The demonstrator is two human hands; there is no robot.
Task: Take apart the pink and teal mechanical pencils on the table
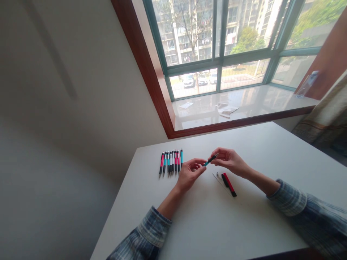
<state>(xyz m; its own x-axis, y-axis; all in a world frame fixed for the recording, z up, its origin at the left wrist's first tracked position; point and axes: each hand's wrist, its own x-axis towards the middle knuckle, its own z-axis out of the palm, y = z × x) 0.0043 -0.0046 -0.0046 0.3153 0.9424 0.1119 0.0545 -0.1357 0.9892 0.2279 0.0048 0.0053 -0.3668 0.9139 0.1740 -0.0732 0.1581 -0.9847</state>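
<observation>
A pen with a turquoise barrel and black grip is held between my hands above the white table. The fingers of my left hand pinch its turquoise end. My right hand pinches the dark end near the tip. Below them lie a red pen barrel with a black end, a short black piece, a thin pale rod like a refill and small bits too tiny to name. Left of my left hand, several pens in red, turquoise and white lie side by side in a row.
The white table reaches to the wall and a wooden window frame. On the sill behind it are a crumpled cloth, a paper and a clear bottle. A curtain hangs at the right.
</observation>
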